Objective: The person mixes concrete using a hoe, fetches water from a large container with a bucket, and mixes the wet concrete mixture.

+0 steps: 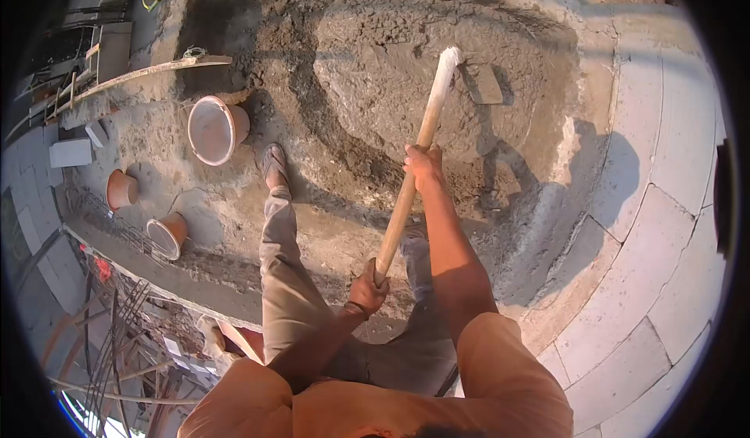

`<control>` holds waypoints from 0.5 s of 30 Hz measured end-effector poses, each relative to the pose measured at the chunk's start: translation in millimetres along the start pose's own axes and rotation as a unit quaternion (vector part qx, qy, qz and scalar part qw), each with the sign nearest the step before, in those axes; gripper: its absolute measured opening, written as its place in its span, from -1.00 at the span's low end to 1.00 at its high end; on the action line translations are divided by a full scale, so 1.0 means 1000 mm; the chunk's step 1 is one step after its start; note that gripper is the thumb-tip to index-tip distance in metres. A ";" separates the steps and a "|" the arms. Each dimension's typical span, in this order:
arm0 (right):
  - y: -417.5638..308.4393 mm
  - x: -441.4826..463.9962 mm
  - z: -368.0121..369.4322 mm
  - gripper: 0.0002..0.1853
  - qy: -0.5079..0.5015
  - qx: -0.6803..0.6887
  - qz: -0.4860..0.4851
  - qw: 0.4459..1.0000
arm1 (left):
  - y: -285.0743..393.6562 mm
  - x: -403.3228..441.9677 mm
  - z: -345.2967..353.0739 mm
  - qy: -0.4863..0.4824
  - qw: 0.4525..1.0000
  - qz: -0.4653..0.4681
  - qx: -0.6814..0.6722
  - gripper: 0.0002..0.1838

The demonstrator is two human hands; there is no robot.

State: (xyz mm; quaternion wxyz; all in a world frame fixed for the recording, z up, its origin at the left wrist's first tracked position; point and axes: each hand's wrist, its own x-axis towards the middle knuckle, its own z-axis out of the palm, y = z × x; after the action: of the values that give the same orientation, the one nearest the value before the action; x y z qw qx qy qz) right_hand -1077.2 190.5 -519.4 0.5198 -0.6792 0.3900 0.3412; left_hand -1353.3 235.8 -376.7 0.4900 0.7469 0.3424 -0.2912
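Both my hands grip the long wooden handle of a hoe. Near the handle's lower end is my left hand, wrapped round it close to my legs. Further up, my right hand closes round the middle of the shaft. The far end of the handle is coated pale, and beside it a flat blade rests on a heap of wet grey mortar. Part of the blade's edge is hidden in the mix.
An upright bucket stands left of my sandalled foot. Two smaller buckets lie tilted further left. A low wall of pale blocks curves along the right. A wooden plank juts in from the left.
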 end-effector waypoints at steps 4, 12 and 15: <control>-0.042 -0.035 -0.066 -0.74 -0.066 0.232 -0.029 0.970 | -0.002 0.027 -0.012 0.045 0.986 0.138 0.079 -0.52; -0.186 0.092 -0.094 -0.62 0.063 0.228 -0.197 0.951 | 0.120 0.221 -0.063 -0.124 0.969 0.198 0.079 -0.53; -0.158 0.125 -0.033 -0.68 0.049 0.221 -0.116 0.967 | 0.107 0.222 -0.137 -0.092 0.966 0.183 0.156 -0.52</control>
State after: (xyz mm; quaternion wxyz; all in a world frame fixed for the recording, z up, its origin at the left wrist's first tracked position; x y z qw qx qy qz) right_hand -877.8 160.6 -551.0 0.6733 -0.6041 0.3992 0.1499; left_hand -1121.8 382.8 -442.9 0.4417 0.8341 0.1033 -0.3139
